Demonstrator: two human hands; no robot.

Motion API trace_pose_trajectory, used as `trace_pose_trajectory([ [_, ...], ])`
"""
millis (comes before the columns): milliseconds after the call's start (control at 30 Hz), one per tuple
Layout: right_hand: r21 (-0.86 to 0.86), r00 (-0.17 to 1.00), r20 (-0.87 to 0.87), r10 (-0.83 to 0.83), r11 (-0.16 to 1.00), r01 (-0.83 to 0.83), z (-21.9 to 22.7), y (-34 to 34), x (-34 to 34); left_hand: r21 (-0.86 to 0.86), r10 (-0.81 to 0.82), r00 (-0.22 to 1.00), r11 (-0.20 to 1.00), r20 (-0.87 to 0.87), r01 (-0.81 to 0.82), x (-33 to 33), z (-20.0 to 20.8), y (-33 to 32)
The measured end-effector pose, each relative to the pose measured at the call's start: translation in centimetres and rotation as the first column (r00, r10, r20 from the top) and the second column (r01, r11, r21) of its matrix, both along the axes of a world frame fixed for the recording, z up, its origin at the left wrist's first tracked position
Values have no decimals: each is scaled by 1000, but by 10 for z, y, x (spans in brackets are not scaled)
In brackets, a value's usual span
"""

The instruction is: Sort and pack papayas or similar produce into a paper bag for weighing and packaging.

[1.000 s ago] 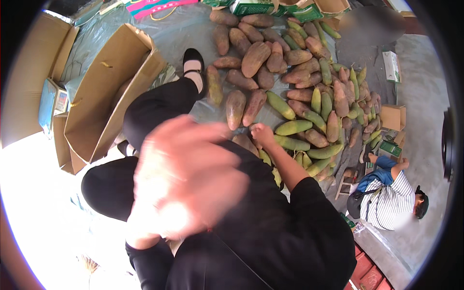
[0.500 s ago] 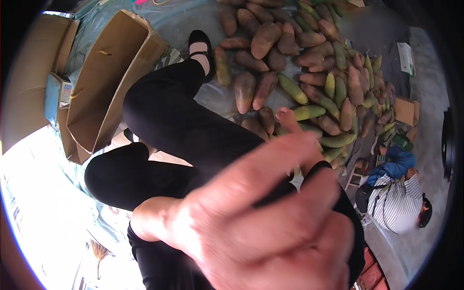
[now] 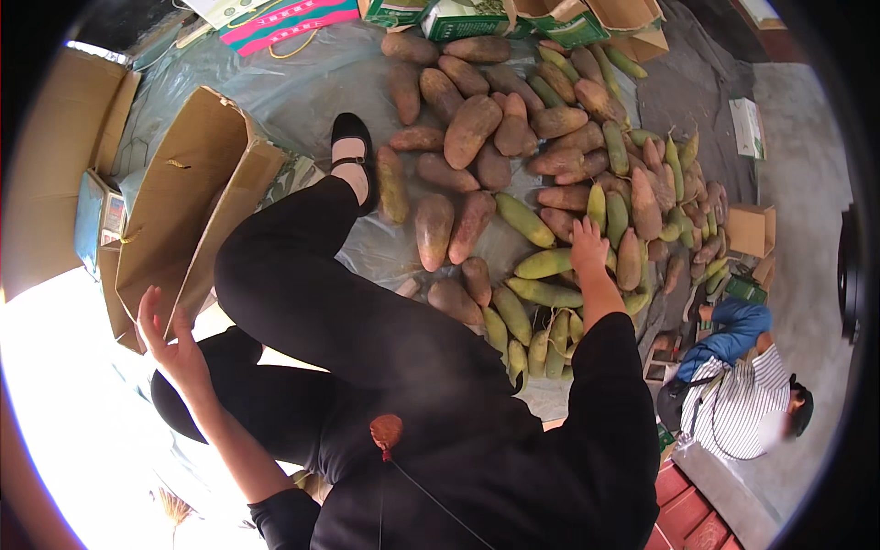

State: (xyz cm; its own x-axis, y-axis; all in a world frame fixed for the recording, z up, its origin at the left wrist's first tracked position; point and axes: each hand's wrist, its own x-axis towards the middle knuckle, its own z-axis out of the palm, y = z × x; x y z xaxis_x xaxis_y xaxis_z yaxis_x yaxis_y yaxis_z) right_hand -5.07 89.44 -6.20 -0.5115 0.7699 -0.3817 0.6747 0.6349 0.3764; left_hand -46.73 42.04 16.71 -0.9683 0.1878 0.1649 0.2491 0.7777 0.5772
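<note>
My left hand (image 3: pixel 170 344) is raised beside a tall open cardboard box (image 3: pixel 195 188), its fingers apart and nothing in them. To the right, my right hand (image 3: pixel 590 249) lies over a heap of root vegetables, fingers stretched out. Under and beside its fingertips are a green radish (image 3: pixel 544 264) and an upright green one (image 3: pixel 597 209). More green radishes (image 3: pixel 524 220) and thick reddish-brown, soil-stained roots (image 3: pixel 472 131) spread beyond it. The undersides of the fingers are hidden.
A clear plastic sheet (image 3: pixel 307 82) covers the floor under the roots. Green cartons (image 3: pixel 472 20) and a pink-and-teal box (image 3: pixel 289 23) stand at the back. A small open carton (image 3: pixel 752 229) is at the right, near a person in a striped shirt (image 3: pixel 738 403). My bent legs (image 3: pixel 302 266) lie between my hands.
My left hand, blurred and close across the view before, has dropped away to the left beside the cardboard box. My right hand now reaches onto the radishes. The view has tilted toward the back.
</note>
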Motion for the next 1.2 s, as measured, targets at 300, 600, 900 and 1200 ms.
trace_pose_trajectory([
  [300,-106,962,268,-47,991,78,18,-1,-12,-477,-92,993,871,68,114,4,-24,-2],
  [600,-113,974,227,-12,993,39,13,-2,-7,-573,-58,997,816,43,72,9,-28,8],
  [900,-71,987,148,64,996,-54,1,-16,9,-600,7,999,800,35,16,12,-21,14],
  [1200,-176,928,-360,-90,984,28,54,-21,-35,-578,17,999,816,36,7,14,-31,6],
])
